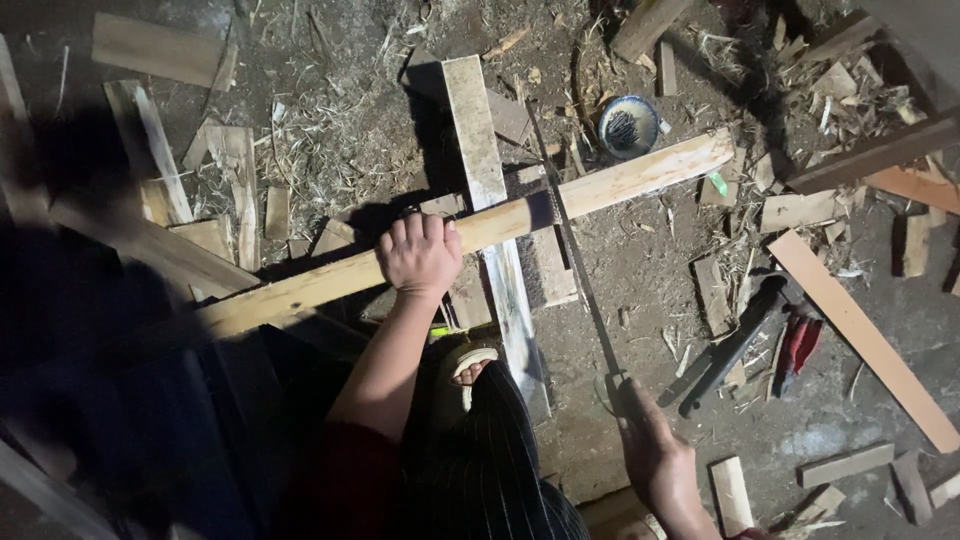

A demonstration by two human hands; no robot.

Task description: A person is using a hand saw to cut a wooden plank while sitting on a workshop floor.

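- The dirt floor (640,260) is dark and strewn with sawdust, shavings and straw (330,130).
- Wood offcuts (800,210) lie scattered all over, thickest at the upper right.
- A small blue-rimmed bowl (628,126) sits on the floor near the top.
- A long pale board (865,340) lies slantwise at the right.
- Light falls hard from above; the left side lies in deep shadow (90,330).

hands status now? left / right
Left hand: closed, gripping the long wooden plank.
Right hand: closed on the hand saw handle, blade across the plank.
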